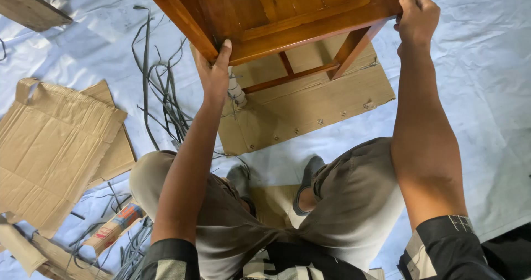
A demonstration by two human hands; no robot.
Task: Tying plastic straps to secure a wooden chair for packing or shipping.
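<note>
Wooden table: reddish-brown, glossy, visible grain, framed top, square legs joined by rails. Stands on a flat cardboard sheet over pale floor covering. Left hand grips the near corner edge; right hand clasps the far corner. Grey straps lie just beside.

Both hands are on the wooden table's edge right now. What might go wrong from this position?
The left hand and right hand grip only the rim of the wooden table, so it might slip or tip. A leg could catch the cardboard sheet beneath it. The loose grey straps beside the left foot could snag a step.
</note>
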